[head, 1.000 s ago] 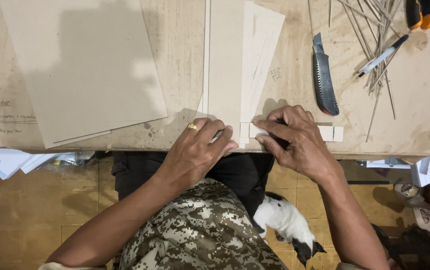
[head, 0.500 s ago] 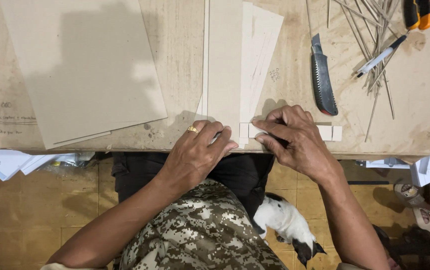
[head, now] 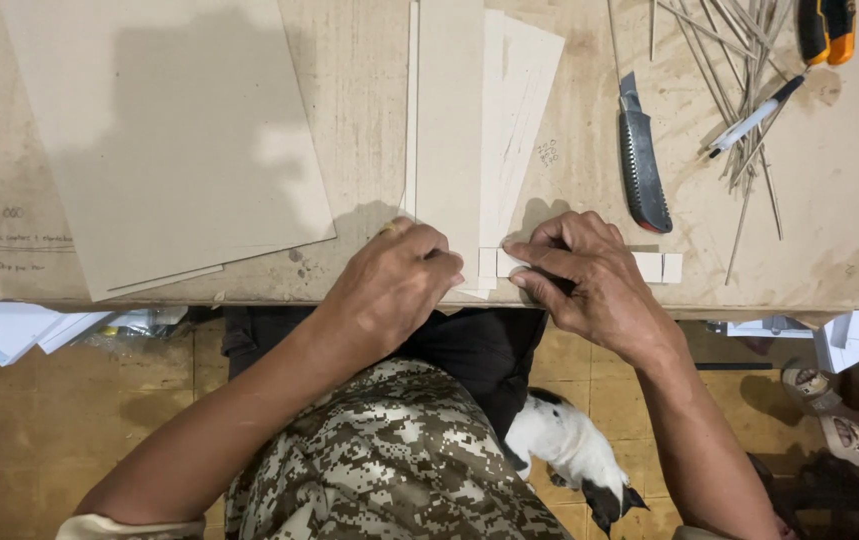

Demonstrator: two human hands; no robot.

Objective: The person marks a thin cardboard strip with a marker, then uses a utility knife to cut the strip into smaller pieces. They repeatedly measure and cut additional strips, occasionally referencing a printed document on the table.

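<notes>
Here, at the near edge of the cardboard-covered table [head: 829, 270], both hands work on a row of small pale card pieces [head: 489, 263] lying just in front of the long upright card strips [head: 449, 120]. The left hand [head: 394, 285] is curled narrow, its fingertips pressing the left end of the row; the right hand [head: 584, 270] is likewise pinched down, thumb and forefinger on a small piece, and whether it also grips a tool I cannot tell. To do this well, it seems best to keep the pieces butted flat and square against the strips, with steady downward pressure so nothing slides off the table edge. Right of the strips lies a utility knife [head: 642, 165]; farther right, thin sticks [head: 739, 90] and a pen [head: 754, 115]; left of the strips, a large grey board [head: 159, 130].
</notes>
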